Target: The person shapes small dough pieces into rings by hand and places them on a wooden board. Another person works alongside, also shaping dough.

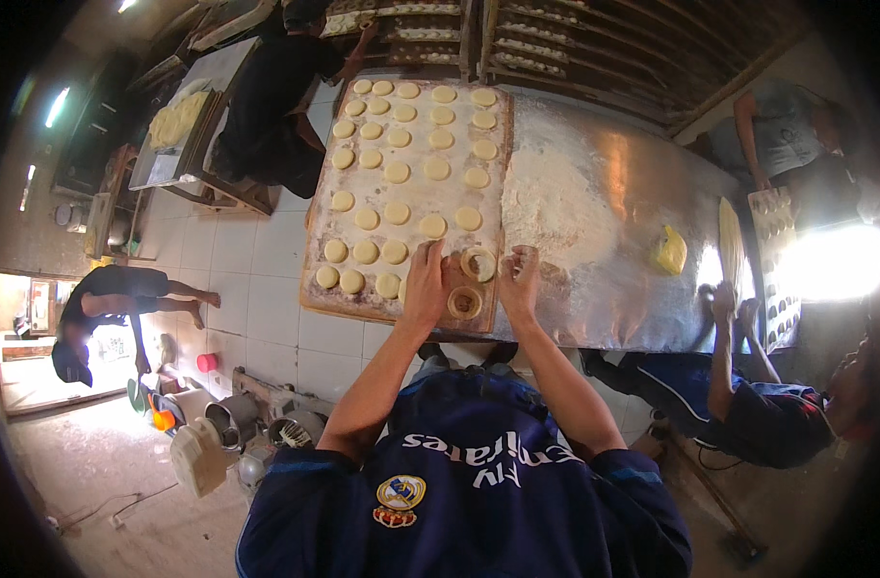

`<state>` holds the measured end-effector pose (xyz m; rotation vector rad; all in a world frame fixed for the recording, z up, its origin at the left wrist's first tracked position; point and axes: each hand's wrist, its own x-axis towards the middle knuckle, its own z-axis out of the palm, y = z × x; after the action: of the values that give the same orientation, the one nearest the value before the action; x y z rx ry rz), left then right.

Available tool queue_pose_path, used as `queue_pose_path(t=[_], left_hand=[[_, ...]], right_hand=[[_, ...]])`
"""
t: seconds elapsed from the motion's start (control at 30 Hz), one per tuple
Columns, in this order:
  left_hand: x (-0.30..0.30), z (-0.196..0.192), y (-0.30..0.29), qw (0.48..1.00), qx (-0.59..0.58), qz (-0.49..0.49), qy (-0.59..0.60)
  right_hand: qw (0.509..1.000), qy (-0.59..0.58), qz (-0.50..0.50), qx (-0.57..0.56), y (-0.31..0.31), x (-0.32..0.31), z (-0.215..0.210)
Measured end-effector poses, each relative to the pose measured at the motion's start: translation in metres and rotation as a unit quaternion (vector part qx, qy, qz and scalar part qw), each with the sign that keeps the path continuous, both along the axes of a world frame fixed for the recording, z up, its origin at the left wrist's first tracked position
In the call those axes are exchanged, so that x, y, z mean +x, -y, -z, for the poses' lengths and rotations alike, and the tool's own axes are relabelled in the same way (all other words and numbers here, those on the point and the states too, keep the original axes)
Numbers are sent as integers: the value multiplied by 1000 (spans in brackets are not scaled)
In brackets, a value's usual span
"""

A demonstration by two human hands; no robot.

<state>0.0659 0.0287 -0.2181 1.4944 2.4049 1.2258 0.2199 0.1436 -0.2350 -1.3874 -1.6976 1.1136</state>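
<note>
A floured wooden board [416,202] lies in front of me, set with rows of pale round dough discs [397,172]. My left hand [425,287] rests over the board's near part, fingers bent and drawn together; whatever they hold is hidden. Right of it, at the board's edge, my right hand [519,285] has its fingers curled in a pinch, and I cannot make out anything in them. Between my hands is a ring with a pale rim [479,263], close to the right fingers. Just nearer to me sits a brown round ring [464,302].
Loose flour [556,197] covers part of the metal table [642,299]. A yellow bag [668,250] lies there. At right, a co-worker's hands [734,306] are near a long dough strip [731,241] and a tray with holes [775,260]. Other people stand around; racks [527,48] rise behind.
</note>
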Motion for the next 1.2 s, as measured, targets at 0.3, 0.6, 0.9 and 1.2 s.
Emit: queue_pose_path(t=[0.3, 0.6, 0.9, 1.2], left_hand=[[-74, -2, 81, 978, -111, 149, -95], [-110, -8, 59, 921, -167, 341, -82], [57, -28, -90, 959, -73, 270, 45], [118, -4, -130, 752, -53, 204, 625]], right_hand=[[886, 256, -279, 266, 41, -101, -19], [991, 61, -116, -17, 28, -37, -26], [973, 213, 6, 88, -47, 125, 3], [954, -243, 110, -134, -53, 101, -5]])
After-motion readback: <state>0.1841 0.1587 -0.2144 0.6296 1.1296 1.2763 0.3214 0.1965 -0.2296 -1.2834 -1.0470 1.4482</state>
